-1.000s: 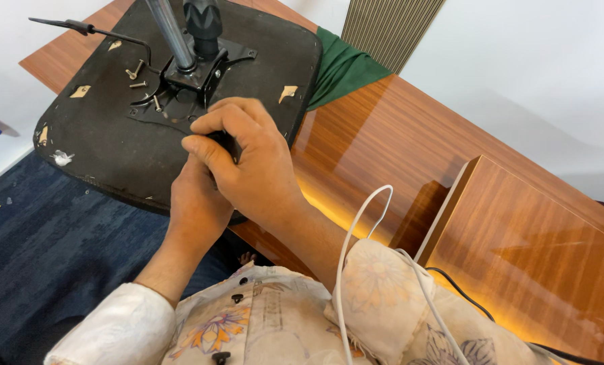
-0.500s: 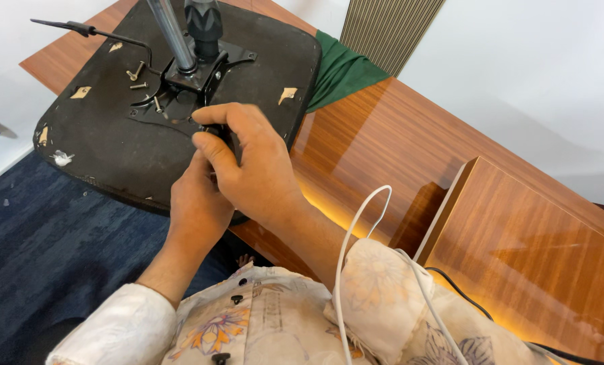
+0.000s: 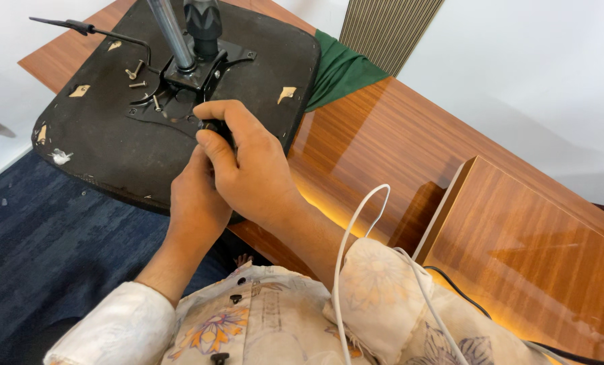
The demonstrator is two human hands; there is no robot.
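Note:
An upturned black chair seat [image 3: 112, 145] lies on a polished wooden table [image 3: 396, 135]. A black metal mechanism plate [image 3: 200, 67] with a silver gas cylinder [image 3: 170, 30] and a black knob [image 3: 204, 23] sits at its middle. Loose screws [image 3: 139, 78] lie on the seat beside the plate. My right hand [image 3: 251, 165] is closed around a small black tool handle [image 3: 214, 127] at the plate's near edge. My left hand [image 3: 194, 199] sits under and against the right one, its fingers hidden. A thin black lever [image 3: 79, 27] sticks out to the left.
A green cloth [image 3: 342, 67] lies under the seat's far side. A raised wooden panel [image 3: 532, 236] stands on the table at right. A white cable [image 3: 356, 243] loops over my right sleeve. Blue carpet [image 3: 38, 236] covers the floor at left. A ribbed panel [image 3: 390, 27] stands behind.
Both hands stay on the tool at the plate's edge; the right hand has shifted slightly. The view has moved a little.

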